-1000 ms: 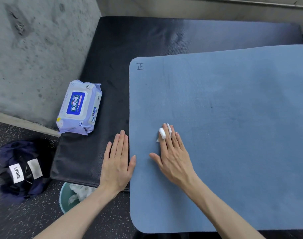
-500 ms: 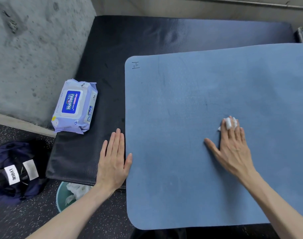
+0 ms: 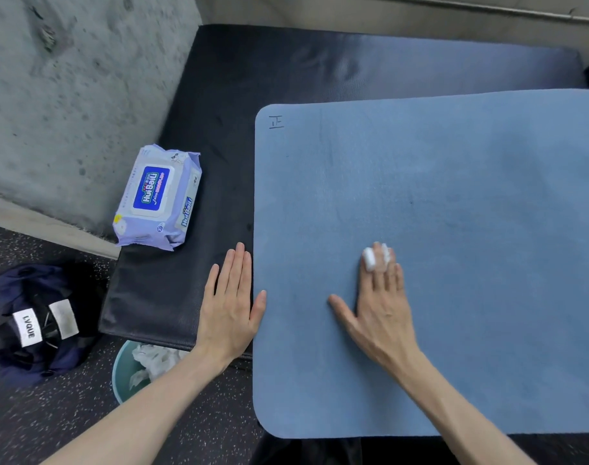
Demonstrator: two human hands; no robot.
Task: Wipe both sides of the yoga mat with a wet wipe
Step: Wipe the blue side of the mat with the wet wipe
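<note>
On the speckled dark floor (image 3: 28,427), at the far left, lies a crumpled navy garment (image 3: 34,323) with two white rectangular labels, one reading LVQUE. Behind it stands a rough grey concrete wall (image 3: 68,95) with small pits and stains. Near the front left corner of the bench (image 3: 159,297), partly under its edge, sits a round teal bin (image 3: 123,374) with crumpled white wipes inside.

The bench is a low dark pad with a fine leather-like grain. On its left edge rests a soft lilac pack of wet wipes (image 3: 157,199), pillow-shaped, with a blue oval label on its closed flap.

The left hand (image 3: 231,310) lies flat on the dark pad, fingers straight and together, its thumb touching the left edge of the yoga mat (image 3: 454,196); this grip is released and holds nothing.

The yoga mat is blue, matte, slightly fuzzy, with rounded corners and a small hand-drawn mark in its far left corner. It is spread over the right part of the bench and hangs past the front edge.

The right hand (image 3: 380,307) presses palm-down on the mat, and a small folded white wet wipe (image 3: 370,260) is wound around the fingertips, so this grip holds the wipe against the mat surface
</note>
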